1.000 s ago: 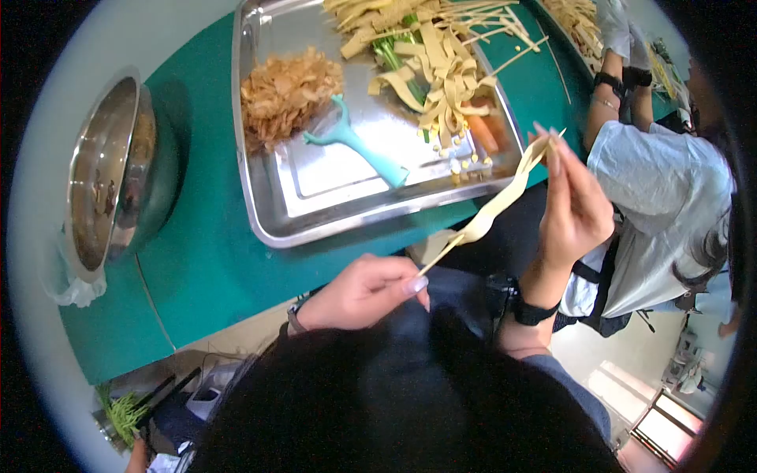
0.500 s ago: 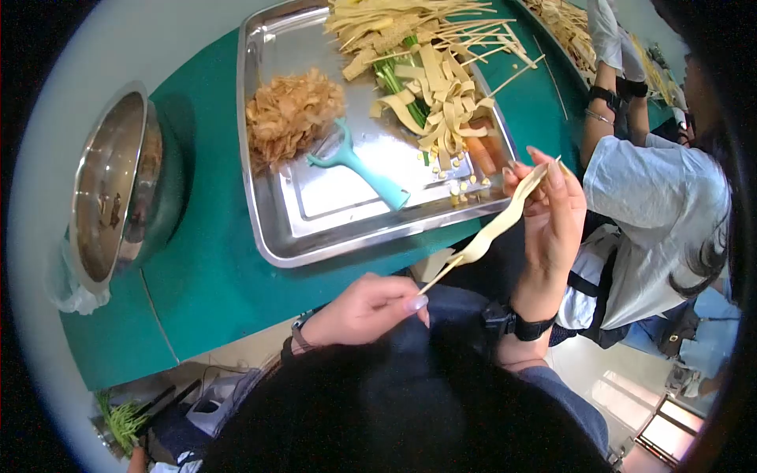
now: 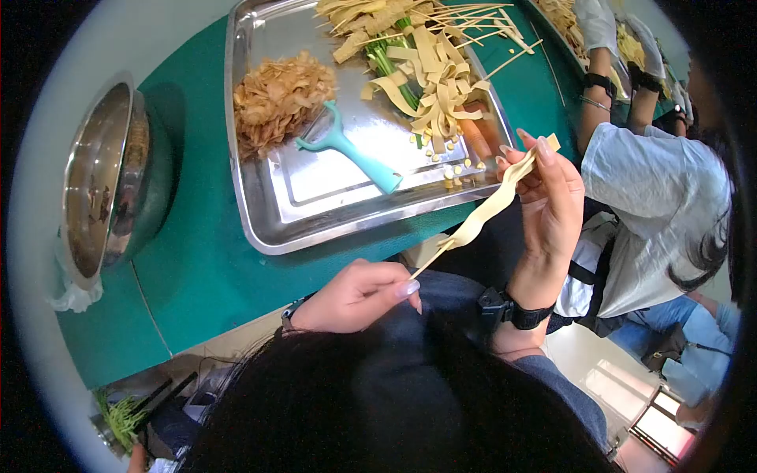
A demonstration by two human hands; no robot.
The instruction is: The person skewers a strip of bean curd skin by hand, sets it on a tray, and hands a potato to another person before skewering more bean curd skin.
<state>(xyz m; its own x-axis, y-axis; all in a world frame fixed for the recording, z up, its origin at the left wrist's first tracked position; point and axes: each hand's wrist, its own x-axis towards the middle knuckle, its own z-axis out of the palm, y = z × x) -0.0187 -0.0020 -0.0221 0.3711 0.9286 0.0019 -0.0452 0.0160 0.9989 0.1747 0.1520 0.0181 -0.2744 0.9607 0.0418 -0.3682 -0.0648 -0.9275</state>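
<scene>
A thin wooden skewer (image 3: 426, 263) runs up from my left hand (image 3: 360, 296), whose thumb and fingers pinch its lower end. Along the skewer lies a wavy, pale yellow strip (image 3: 482, 217). My right hand (image 3: 552, 201) pinches the strip's upper end between thumb and fingertips; the skewer's tip cannot be made out there. Both hands are in front of the near edge of a metal tray (image 3: 276, 240). In the tray are brown flakes (image 3: 284, 98), a turquoise peeler (image 3: 359, 155), a heap of pale strips (image 3: 441, 79), green stalks (image 3: 394, 75) and carrot pieces (image 3: 475, 140).
Metal bowls (image 3: 98, 185) stand at the left of the green table (image 3: 213, 292). More skewers (image 3: 473, 17) lie at the tray's far right. At the right, a co-worker (image 3: 654, 181) with gloved hands reaches toward another tray (image 3: 552, 27).
The camera view has shifted slightly, and tray and bowls appear a little higher and further left. My right fingers have shifted on the strip, whose upper end now sticks out above them.
</scene>
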